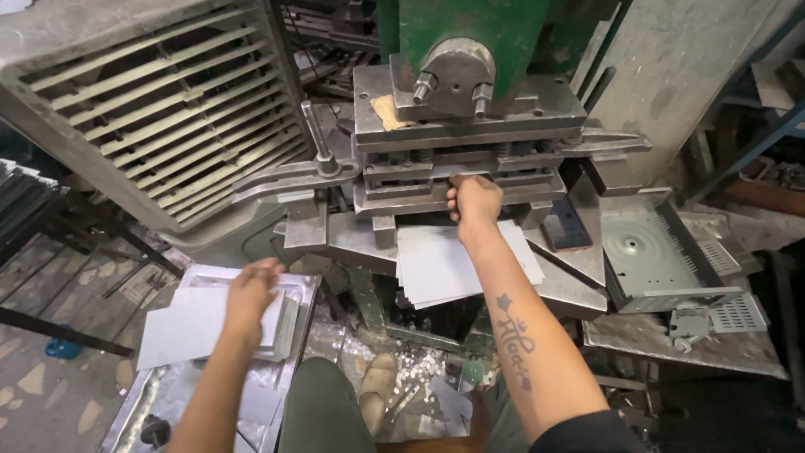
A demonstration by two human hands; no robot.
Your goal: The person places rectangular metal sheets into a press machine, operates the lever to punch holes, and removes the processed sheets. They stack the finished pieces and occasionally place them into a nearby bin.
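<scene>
Grey flat metal sheet (pixel 205 323) under left hand (pixel 251 294), fingers spread, right hand (pixel 474 201) fingers hidden in press die (pixel 457 172)

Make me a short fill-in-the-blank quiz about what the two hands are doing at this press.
1. The right hand reaches into the gap between the plates of the ____ press.
2. The left hand rests on a stack of flat grey ____.
3. More sheets lie on the press bed, just ____ the right hand.
4. A dark phone lies to the ____ of the right hand.

Missing words: green; sheets; below; right
</scene>
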